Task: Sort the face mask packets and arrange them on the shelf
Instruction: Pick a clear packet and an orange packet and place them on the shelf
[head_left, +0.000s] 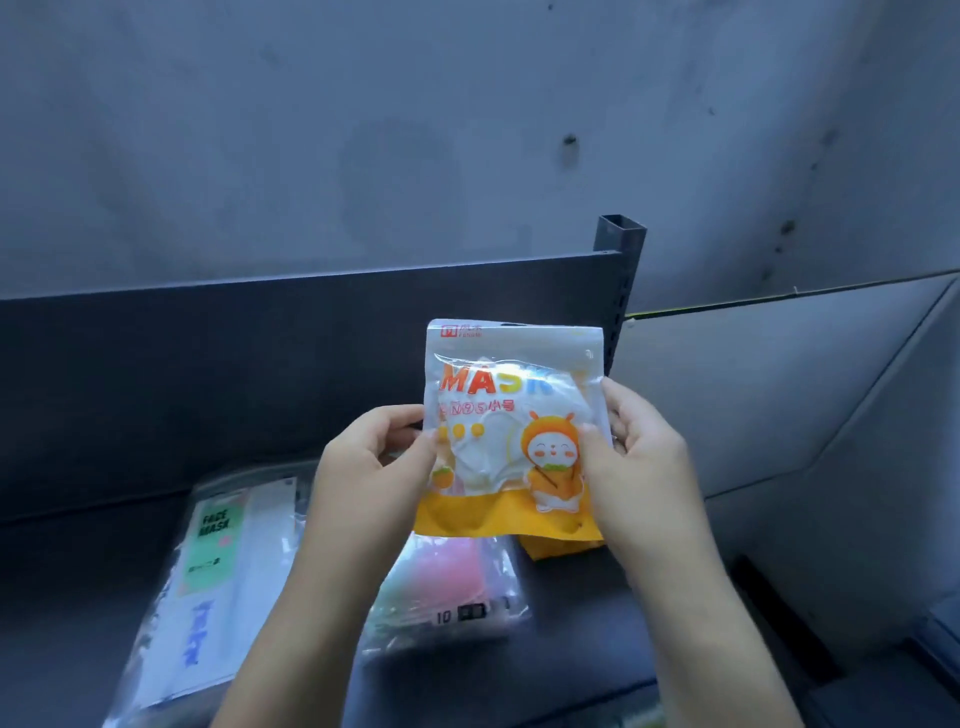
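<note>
An orange and white mask packet (511, 415) with a cartoon figure and the word MASK is held upright above the dark shelf (78, 571). My left hand (374, 462) pinches its left edge and my right hand (634, 457) pinches its right edge. Lying flat on the shelf to the left is a clear packet with a green FACE MASK label (218, 571). Under my hands lies a clear packet of pink masks (447, 587). Another orange packet (550, 548) lies behind the held one, mostly hidden.
The shelf has a dark back panel (208, 374) and a slotted metal upright post (623, 275) at its right end. A grey wall rises behind. To the right stands a grey panel (779, 389) with darker shapes below it.
</note>
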